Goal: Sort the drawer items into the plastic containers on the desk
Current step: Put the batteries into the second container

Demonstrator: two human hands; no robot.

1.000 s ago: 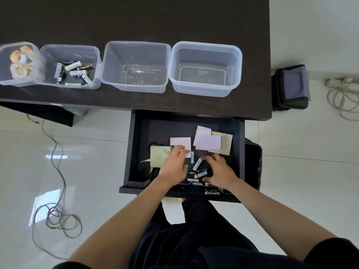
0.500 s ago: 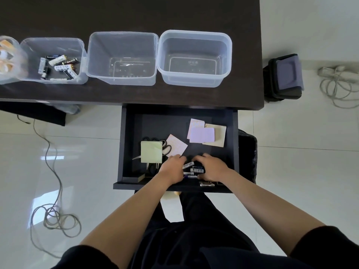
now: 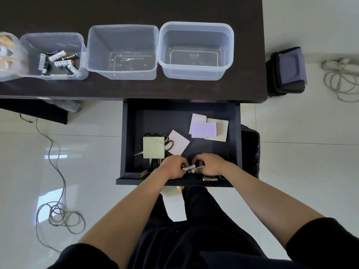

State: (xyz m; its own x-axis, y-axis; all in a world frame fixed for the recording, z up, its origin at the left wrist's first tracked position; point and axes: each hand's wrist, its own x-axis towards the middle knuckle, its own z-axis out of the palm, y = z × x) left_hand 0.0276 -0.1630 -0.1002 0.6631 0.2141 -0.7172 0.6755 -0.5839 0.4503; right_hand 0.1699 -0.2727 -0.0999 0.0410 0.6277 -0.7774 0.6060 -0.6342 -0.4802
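Head-camera view: small white cylindrical batteries (image 3: 191, 167) were gripped by curled fingers of both the left hand (image 3: 172, 167) and right hand (image 3: 210, 165), near the front edge of the open dark drawer (image 3: 130, 133). Bare drawer floor lay behind. Two clear plastic containers (image 3: 122, 53) stood empty on the dark desk (image 3: 246, 55).

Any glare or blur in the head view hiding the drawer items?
Head view: window glare sits on the floor tiles, not the drawer; batteries at both hands' grip read sharp; wide-angle bending curves the desk edge.
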